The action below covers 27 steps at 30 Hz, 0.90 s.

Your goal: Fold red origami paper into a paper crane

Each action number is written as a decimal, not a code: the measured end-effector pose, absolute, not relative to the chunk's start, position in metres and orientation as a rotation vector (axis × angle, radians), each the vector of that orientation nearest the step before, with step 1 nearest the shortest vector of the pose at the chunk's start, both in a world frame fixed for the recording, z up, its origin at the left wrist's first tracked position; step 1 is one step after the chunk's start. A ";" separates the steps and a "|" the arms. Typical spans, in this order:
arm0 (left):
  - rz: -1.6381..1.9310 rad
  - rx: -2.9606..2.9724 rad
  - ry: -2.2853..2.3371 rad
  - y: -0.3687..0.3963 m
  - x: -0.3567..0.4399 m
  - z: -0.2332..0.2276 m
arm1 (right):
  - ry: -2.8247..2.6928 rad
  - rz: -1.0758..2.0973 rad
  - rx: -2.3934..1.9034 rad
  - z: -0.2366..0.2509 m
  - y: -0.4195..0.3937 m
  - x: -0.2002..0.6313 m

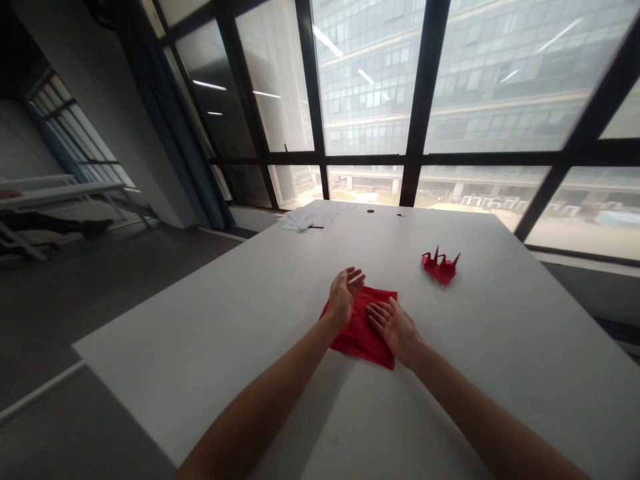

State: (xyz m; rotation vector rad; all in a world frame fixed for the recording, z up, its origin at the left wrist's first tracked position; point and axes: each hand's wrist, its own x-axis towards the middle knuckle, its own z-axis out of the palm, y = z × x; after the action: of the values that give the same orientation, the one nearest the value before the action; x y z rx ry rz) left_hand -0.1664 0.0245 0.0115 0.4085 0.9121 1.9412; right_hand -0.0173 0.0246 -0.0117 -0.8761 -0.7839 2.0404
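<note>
The head camera looks down across a table (280,300) toward windows (367,80).

On a white counter (240,313), a red sheet (359,341) lies beneath two open hands, the left hand (344,297) over its left side and the right hand (397,331) over its right; whether the fingers touch it is unclear. Red folded paper birds (441,270) stand to the right, farther back, while loose papers (316,215) lie near the far left edge, before large windows (367,80).
</note>
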 end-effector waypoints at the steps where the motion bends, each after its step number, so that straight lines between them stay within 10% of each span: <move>1: 1.880 0.407 0.877 0.023 -0.157 0.008 | -0.806 2.035 -0.873 -0.013 0.025 -0.018; 27: 1.734 0.211 0.851 0.022 -0.157 0.000 | -0.468 1.882 -0.792 0.003 0.094 -0.042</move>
State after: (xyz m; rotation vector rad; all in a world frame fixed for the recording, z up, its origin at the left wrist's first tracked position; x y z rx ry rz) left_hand -0.1574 0.0224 -0.0003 0.2115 0.8505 1.7335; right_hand -0.0420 0.0940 0.0032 -0.7917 -0.4682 1.8816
